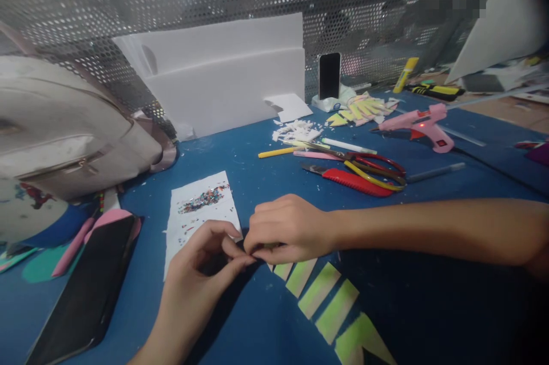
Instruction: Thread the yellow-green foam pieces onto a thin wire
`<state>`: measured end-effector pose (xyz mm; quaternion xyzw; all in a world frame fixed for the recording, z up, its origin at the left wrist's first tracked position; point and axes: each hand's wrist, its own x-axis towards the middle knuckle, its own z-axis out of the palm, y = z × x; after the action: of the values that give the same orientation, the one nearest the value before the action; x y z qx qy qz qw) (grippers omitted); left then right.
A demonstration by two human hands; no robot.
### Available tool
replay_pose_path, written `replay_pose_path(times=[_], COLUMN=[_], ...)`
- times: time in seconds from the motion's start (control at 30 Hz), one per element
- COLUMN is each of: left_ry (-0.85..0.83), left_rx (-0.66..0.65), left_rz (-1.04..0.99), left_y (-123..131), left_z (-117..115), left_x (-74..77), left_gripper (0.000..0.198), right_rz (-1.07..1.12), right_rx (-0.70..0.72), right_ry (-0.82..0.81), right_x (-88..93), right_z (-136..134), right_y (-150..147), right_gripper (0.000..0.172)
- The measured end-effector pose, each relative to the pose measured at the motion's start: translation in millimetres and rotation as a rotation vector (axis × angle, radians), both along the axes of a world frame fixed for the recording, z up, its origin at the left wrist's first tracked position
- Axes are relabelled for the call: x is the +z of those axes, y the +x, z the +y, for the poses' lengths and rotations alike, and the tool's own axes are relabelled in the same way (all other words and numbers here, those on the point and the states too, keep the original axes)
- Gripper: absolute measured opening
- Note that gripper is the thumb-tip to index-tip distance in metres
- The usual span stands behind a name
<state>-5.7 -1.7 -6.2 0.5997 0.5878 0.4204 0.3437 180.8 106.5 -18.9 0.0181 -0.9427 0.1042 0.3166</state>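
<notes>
My left hand (197, 273) is half curled, thumb and index nearly pinched, the tips meeting those of my right hand (287, 230). Right fingers are bent in, palm down, tips close together. Can't tell if either has hold of anything; whatever sits between the tips is hidden.

Right under and beside my right hand: a tapering row of light green and cream flat strips (319, 290), lying on the blue tabletop (231, 153), narrow end by my fingertips, wide end running toward the near edge, cut off by the frame.

Just beyond my left hand, a white paper sheet (175, 242) bearing a patch of multicoloured shiny flakes (203, 199).

Past my right hand, a red-handled cutter with a dark blade (358, 182), touching scissors with red and yellow handle loops (388, 165). Toward the right side, a pink glue gun (422, 122), orange light lit. Back edge: large folded white board (231, 90), black-screened phone (330, 76) upright. Left side: pale bag (77, 119).
</notes>
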Motion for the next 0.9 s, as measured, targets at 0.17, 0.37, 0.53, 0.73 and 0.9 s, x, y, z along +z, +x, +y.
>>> replay_pose_path(times=[0.17, 0.37, 0.53, 0.73, 0.9], left_ry=[-0.007, 0.013, 0.015, 0.145, 0.231], left_rx=[-0.004, 0.017, -0.027, -0.175, -0.274], left_rz=[0.014, 0.064, 0.108, 0.286, 0.341], left_y=[-1.7, -4.2, -3.4, 0.6, 0.7], left_z=[-1.3, -2.2, -3.4, -7.0, -7.3], left_x=[-0.4, 0.6, 1.4, 4.5, 6.8], left_gripper=[0.019, 0.016, 0.013, 0.013, 0.013], right_rz=[-0.017, 0.01, -0.035, -0.139, -0.167], right_rx=[-0.012, -0.029, -0.026, 0.049, 0.119], right_ry=[-0.056, -0.152, -0.133, -0.114, -0.149], right_x=[1.1, 2.5, 3.2, 1.3, 0.1], right_z=[-0.5, -1.3, -1.5, 0.7, 1.6], right_y=[1.3, 1.6, 1.4, 1.3, 1.5], right_gripper=[0.01, 0.007, 0.008, 0.009, 0.009])
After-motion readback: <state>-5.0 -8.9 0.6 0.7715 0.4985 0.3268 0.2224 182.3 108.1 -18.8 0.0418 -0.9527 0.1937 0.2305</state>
